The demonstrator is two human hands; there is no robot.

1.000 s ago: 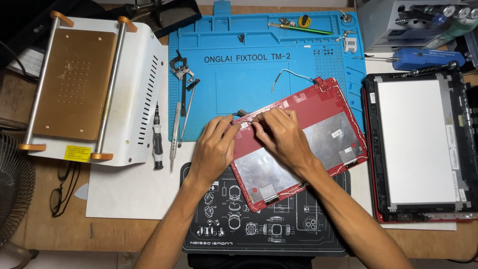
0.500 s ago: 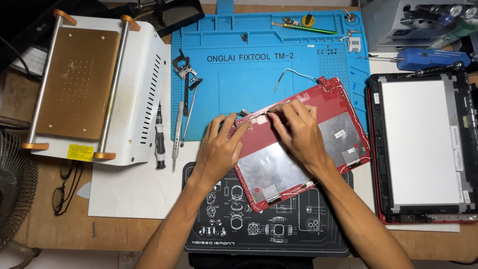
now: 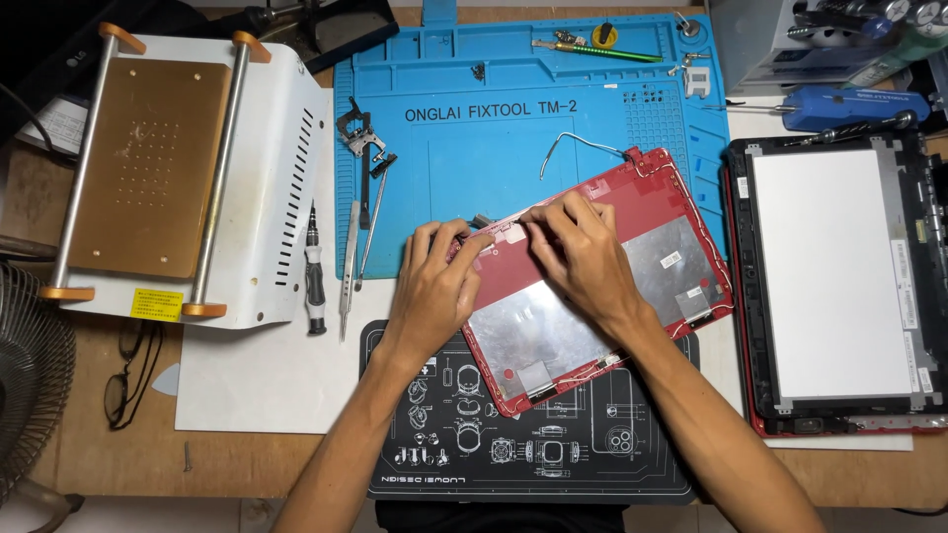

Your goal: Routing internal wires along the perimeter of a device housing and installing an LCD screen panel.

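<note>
Across the wooden bench [image 3: 99, 464] I see everything arranged around the blue silicone work mat [image 3: 494, 168], my landmark. Left of the mat sits the white heating station [image 3: 178, 178] with its brass-coloured plate. Right of the mat lies the opened laptop screen assembly [image 3: 834, 286], its pale panel facing up. Overlapping the mat's lower right part, tilted, lies the red laptop lid shell [image 3: 592, 286], inside up, with its foil lining showing; its lower corner rests on the black printed mat [image 3: 533, 444] just below the blue one. On the shell's upper left edge I have my left hand [image 3: 434, 286] and right hand [image 3: 583, 262], fingers curled and pinching at that edge; what they pinch I cannot tell. Along the blue mat's left edge lie a screwdriver [image 3: 314, 271] and tweezers [image 3: 348, 266].
</note>
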